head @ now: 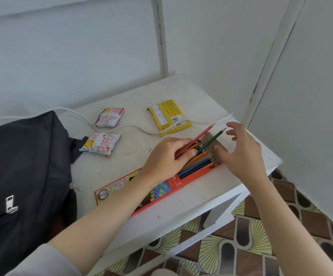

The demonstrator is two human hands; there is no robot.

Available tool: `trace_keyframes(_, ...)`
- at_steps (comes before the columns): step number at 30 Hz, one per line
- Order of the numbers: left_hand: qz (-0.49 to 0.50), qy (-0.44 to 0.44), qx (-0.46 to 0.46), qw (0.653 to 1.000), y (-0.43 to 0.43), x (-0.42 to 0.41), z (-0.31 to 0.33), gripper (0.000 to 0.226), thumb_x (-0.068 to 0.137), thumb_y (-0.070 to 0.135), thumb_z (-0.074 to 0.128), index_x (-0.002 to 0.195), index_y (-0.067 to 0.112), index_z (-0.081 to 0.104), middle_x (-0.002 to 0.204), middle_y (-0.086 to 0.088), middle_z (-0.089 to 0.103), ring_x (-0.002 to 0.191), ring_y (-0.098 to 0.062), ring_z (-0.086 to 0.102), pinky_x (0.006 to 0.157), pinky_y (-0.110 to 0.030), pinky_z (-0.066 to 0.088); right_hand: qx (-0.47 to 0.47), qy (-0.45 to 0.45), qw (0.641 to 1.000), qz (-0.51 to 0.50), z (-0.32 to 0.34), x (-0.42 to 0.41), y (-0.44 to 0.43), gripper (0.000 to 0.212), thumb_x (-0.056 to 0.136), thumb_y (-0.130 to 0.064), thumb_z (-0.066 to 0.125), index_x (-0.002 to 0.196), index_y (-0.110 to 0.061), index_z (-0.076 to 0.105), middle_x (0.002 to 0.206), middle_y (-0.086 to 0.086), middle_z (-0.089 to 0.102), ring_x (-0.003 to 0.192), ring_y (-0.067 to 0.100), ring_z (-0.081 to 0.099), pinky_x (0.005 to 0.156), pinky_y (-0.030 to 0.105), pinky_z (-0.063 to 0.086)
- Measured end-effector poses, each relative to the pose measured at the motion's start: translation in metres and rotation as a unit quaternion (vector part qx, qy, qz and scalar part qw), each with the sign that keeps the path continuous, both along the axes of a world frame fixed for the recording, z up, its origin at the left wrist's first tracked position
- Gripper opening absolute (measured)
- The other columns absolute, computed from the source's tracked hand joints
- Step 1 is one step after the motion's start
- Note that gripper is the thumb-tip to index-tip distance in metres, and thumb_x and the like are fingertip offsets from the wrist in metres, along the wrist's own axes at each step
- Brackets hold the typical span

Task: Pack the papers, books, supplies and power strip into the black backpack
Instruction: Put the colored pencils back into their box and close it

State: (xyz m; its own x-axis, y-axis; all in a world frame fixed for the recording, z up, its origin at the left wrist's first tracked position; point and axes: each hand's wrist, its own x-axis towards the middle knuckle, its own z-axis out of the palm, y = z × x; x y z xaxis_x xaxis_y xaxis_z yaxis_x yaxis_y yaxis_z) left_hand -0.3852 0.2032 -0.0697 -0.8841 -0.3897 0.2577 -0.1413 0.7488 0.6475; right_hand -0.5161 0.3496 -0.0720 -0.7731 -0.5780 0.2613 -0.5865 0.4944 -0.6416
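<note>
- Centre frame: the left hand (165,154) curls round a red wooden pencil (203,134) poking from the long orange cardboard pencil box (133,188) on the white table (181,92).
- The right hand (241,154) is spread loose and grips nothing, thumb at the box's open flap.
- Looks like the supplies step.
- The black fabric backpack (22,166) waits at left.
- Next, I'd say: pencils flush, flap closed.
</note>
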Motion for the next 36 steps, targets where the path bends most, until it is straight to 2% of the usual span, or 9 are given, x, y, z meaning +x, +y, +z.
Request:
trace_keyframes(4, -0.002, -0.045, -0.071, 0.996, -0.001, 0.004, -0.007, 0.044, 0.091, 0.034, 0.057, 0.132, 0.018, 0.053, 0.126, 0.000, 0.059, 0.119, -0.011, 0.050, 0.095, -0.015, 0.032, 0.034, 0.015, 0.999, -0.014, -0.007, -0.006, 0.001, 0.050, 0.084, -0.027, 0.066, 0.130, -0.019, 0.048, 0.125, 0.003, 0.058, 0.116, 0.024, 0.051, 0.101, 0.041, 0.030)
trace_keyframes(8, 0.003, -0.080, -0.147, 0.986, 0.001, 0.007, -0.011, 0.045, 0.094, 0.036, 0.052, 0.132, 0.013, 0.052, 0.138, -0.002, 0.051, 0.133, -0.015, 0.038, 0.105, -0.020, 0.019, 0.032, 0.051, 0.998, -0.027, -0.013, -0.006, 0.001, 0.035, 0.083, -0.026, 0.068, 0.117, -0.023, 0.064, 0.127, 0.004, 0.058, 0.118, 0.027, 0.048, 0.098, 0.038, 0.026)
trace_keyframes(13, -0.005, -0.098, -0.231, 0.968, 0.003, 0.013, -0.013, 0.051, 0.090, 0.040, 0.038, 0.115, 0.006, 0.066, 0.124, -0.013, 0.062, 0.120, -0.028, 0.054, 0.100, -0.041, 0.040, 0.065, 0.118, 0.991, -0.013, -0.022, -0.003, 0.004, 0.023, 0.085, -0.027, 0.066, 0.106, -0.023, 0.073, 0.128, 0.017, 0.058, 0.116, 0.042, 0.051, 0.100, 0.054, 0.030)
trace_keyframes(15, 0.000, -0.108, -0.239, 0.965, 0.005, 0.015, -0.012, 0.055, 0.089, 0.041, 0.032, 0.120, 0.007, 0.063, 0.130, -0.015, 0.057, 0.123, -0.029, 0.050, 0.101, -0.041, 0.038, 0.126, 0.136, 0.983, 0.007, -0.023, 0.001, 0.007, 0.030, 0.090, -0.035, 0.055, 0.117, -0.026, 0.067, 0.137, 0.018, 0.050, 0.123, 0.042, 0.046, 0.104, 0.060, 0.025)
trace_keyframes(17, 0.006, -0.136, -0.231, 0.963, 0.010, 0.019, -0.010, 0.064, 0.089, 0.048, 0.021, 0.137, 0.013, 0.047, 0.145, -0.014, 0.040, 0.133, -0.028, 0.036, 0.108, -0.042, 0.028, 0.179, 0.113, 0.977, 0.025, -0.022, 0.007, 0.011, 0.040, 0.095, -0.046, 0.041, 0.130, -0.034, 0.054, 0.149, 0.012, 0.035, 0.136, 0.036, 0.031, 0.111, 0.057, 0.008)
trace_keyframes(21, 0.004, -0.203, -0.202, 0.958, 0.016, 0.025, -0.012, 0.080, 0.081, 0.059, -0.002, 0.149, 0.022, 0.020, 0.158, -0.005, 0.012, 0.144, -0.020, 0.008, 0.115, -0.041, 0.006, 0.166, 0.091, 0.980, 0.056, -0.018, 0.019, 0.016, 0.057, 0.087, -0.061, 0.021, 0.133, -0.040, 0.048, 0.155, 0.005, 0.023, 0.143, 0.028, 0.017, 0.113, 0.051, -0.006)
trace_keyframes(28, -0.019, -0.215, -0.207, 0.954, 0.017, 0.031, -0.016, 0.080, 0.079, 0.062, 0.000, 0.149, 0.027, 0.018, 0.158, -0.002, 0.005, 0.144, -0.015, 0.002, 0.115, -0.043, 0.000, 0.210, 0.098, 0.972, 0.047, -0.016, 0.018, 0.006, 0.073, 0.084, -0.062, -0.001, 0.145, -0.036, 0.030, 0.159, 0.008, 0.009, 0.146, 0.028, 0.003, 0.111, 0.055, -0.011)
trace_keyframes(33, -0.007, -0.171, -0.175, 0.970, 0.020, 0.035, -0.015, 0.061, 0.092, 0.054, 0.022, 0.143, 0.022, 0.030, 0.156, -0.001, 0.018, 0.143, -0.013, 0.010, 0.116, -0.040, 0.004, 0.246, 0.116, 0.962, 0.042, -0.018, 0.016, -0.002, 0.074, 0.084, -0.061, -0.004, 0.146, -0.034, 0.025, 0.159, 0.009, 0.004, 0.146, 0.030, -0.001, 0.109, 0.060, -0.010)
trace_keyframes(36, 0.013, -0.183, -0.199, 0.963, 0.021, 0.036, -0.016, 0.068, 0.089, 0.057, 0.015, 0.148, 0.022, 0.017, 0.157, -0.002, 0.015, 0.144, -0.015, 0.008, 0.115, -0.043, -0.001, 0.258, 0.131, 0.956, 0.050, -0.018, 0.016, 0.000, 0.070, 0.086, -0.060, -0.003, 0.146, -0.036, 0.023, 0.159, 0.006, 0.003, 0.146, 0.030, -0.002, 0.108, 0.062, -0.010)
